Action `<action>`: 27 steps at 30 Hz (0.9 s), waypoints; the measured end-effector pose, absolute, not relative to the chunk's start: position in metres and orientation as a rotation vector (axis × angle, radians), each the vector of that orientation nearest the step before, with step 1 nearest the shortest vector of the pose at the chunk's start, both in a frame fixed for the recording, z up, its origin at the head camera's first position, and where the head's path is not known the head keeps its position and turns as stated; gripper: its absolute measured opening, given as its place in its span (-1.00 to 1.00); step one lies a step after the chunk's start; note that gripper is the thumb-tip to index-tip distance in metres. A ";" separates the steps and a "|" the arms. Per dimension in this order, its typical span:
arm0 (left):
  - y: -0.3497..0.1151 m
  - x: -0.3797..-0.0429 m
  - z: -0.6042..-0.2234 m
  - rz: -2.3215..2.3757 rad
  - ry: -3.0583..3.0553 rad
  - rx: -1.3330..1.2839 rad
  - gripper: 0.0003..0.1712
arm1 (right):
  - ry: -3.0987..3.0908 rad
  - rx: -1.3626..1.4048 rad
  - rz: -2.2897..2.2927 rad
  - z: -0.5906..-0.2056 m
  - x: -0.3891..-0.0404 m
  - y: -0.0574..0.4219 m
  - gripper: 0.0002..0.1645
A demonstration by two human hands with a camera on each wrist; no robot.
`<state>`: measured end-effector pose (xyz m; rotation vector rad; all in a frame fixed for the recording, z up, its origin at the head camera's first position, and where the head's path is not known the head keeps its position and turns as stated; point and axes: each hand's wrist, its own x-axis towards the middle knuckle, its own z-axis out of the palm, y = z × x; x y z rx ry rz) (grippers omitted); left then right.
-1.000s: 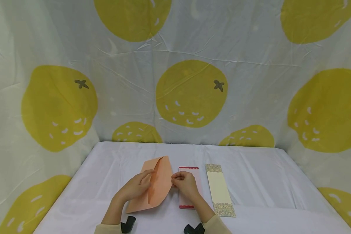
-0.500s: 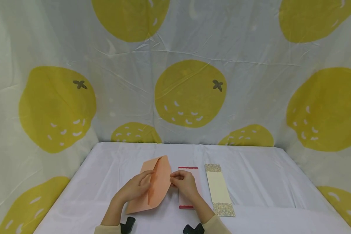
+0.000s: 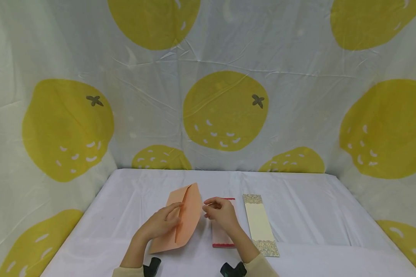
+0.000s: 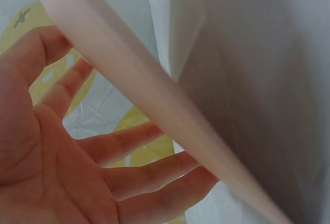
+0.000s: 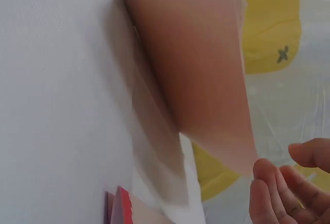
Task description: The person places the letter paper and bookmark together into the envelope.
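An orange paper envelope (image 3: 188,215) stands tilted over the table in the head view, its broad flap raised toward the right. My left hand (image 3: 164,221) rests on the envelope's left part near the fold, fingers spread. In the left wrist view that hand's fingers (image 4: 124,141) reach out fairly straight, their tips hidden behind the paper edge. My right hand (image 3: 223,213) hovers just right of the flap, fingers loosely bent and holding nothing. The right wrist view has its thumb apart from the fingers (image 5: 265,182), which are close by the flap's corner (image 5: 242,162).
Under my right hand lies a pink paper piece (image 3: 222,236) with red edges, partly hidden. Right of it is a long cream card (image 3: 260,223) with patterned ends. A white cloth covers the table (image 3: 308,215); a lemon-print curtain (image 3: 152,115) hangs around it.
My right hand has let go of the flap edge and moved slightly right, its fingers loosening. The flap has risen a little steeper. My left hand has stayed nearly still.
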<state>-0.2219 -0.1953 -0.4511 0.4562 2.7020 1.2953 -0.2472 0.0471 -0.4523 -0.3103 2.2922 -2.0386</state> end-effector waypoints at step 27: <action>-0.195 -0.220 -0.448 1.280 2.691 0.485 -0.43 | 2.915 0.207 -1.382 -0.477 -0.255 0.117 -0.86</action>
